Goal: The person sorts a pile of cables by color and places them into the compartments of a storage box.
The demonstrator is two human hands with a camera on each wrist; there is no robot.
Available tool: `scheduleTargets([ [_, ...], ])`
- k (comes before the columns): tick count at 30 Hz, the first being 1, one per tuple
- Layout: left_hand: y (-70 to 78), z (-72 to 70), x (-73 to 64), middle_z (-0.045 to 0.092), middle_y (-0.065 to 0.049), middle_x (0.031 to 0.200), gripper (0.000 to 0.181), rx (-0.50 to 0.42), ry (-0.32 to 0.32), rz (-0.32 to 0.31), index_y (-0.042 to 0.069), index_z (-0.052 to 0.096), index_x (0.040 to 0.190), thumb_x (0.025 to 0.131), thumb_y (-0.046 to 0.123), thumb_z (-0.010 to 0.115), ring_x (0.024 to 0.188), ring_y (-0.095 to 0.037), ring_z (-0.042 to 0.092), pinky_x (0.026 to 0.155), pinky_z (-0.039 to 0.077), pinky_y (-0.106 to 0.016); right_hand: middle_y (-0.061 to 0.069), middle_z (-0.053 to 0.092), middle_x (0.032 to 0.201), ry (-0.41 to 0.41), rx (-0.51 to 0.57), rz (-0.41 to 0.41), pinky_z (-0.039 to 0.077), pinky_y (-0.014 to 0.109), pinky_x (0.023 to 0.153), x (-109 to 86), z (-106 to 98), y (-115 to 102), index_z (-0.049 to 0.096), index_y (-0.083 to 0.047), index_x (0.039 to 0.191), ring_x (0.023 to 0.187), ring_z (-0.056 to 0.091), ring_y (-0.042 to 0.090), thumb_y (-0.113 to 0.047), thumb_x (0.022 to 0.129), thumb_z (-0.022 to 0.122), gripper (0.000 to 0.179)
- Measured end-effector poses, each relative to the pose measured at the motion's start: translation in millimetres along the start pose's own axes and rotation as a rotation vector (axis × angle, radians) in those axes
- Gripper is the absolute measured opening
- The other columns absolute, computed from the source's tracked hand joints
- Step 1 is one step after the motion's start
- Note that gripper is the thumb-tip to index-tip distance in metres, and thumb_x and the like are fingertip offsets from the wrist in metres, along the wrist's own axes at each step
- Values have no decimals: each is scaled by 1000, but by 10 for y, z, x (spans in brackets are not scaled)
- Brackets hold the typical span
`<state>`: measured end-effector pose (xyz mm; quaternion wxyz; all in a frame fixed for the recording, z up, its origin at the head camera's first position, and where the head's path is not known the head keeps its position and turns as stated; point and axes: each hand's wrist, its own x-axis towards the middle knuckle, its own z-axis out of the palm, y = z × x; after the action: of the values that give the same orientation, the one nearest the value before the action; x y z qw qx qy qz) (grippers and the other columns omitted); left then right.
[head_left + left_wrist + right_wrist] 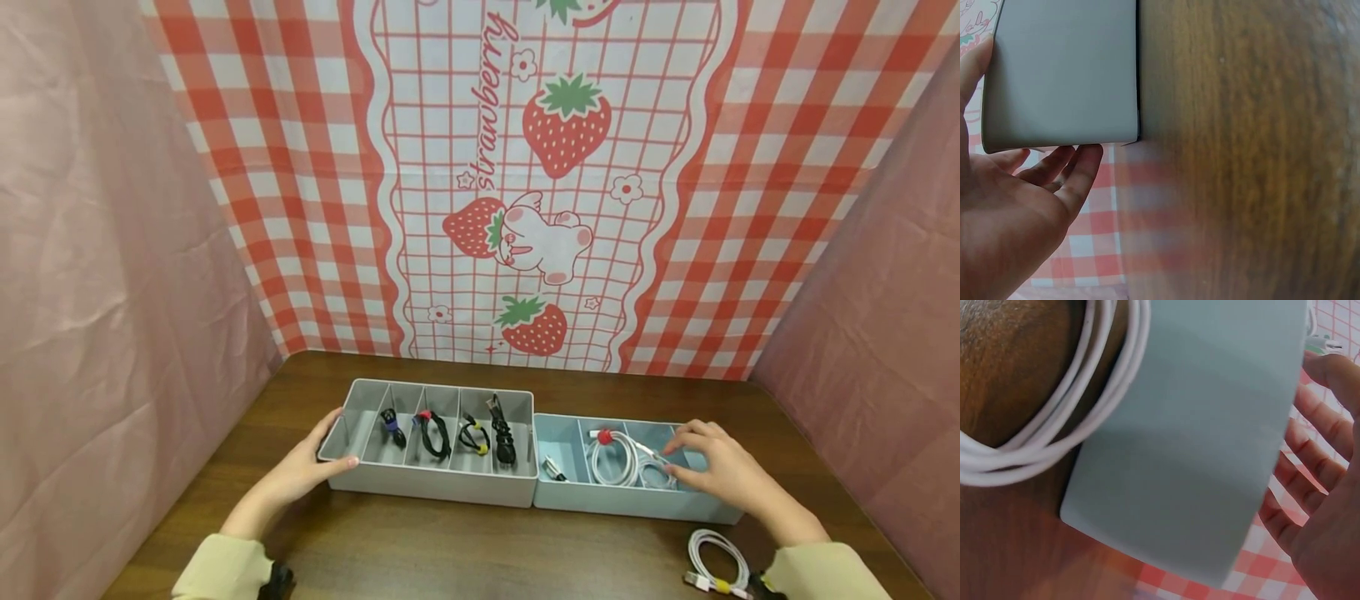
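Observation:
The grey divided box [431, 483] has my left hand [303, 462] gripping its left end, thumb over the front rim and fingers along the end wall. In its compartments lie several coiled dark cables, one a black cable [432, 435] with a red tie. Adjoining on the right is a light blue divided box [626, 500]. My right hand [716, 467] hovers over its right part, fingers loosely spread near a thin white coiled cable [656, 477]. Left of that coil lies a thicker white cable [615, 460] with a red tie. A small white-and-black connector [553, 468] occupies the leftmost blue compartment.
On the wooden table [420, 550], a white coiled cable [712, 560] with a yellow tie lies in front of the blue box, near my right sleeve. A strawberry-patterned checked cloth [315, 208] hangs behind, with pink cloth [112, 292] at both sides.

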<state>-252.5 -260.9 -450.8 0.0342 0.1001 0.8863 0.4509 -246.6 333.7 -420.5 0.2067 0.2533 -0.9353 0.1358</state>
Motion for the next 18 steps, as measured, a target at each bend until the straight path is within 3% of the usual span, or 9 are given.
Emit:
scheduleTargets([
  [11,-1,-11,10,19,-27,152,89,4,2,-1,11,13,151,85,34,69,136,-46,22,105,22,-63,-10,59,92,43,-32,-39,48,45,71,1,-152,-50,69,-24,82,92,53,20,-19,64,86,25],
  [18,-15,-4,6,19,-26,152,90,10,4,-5,11,13,151,85,36,69,137,-46,21,105,22,-63,-12,59,92,56,-47,-30,48,44,71,-39,-234,-59,68,-29,82,90,53,19,-23,64,86,27],
])
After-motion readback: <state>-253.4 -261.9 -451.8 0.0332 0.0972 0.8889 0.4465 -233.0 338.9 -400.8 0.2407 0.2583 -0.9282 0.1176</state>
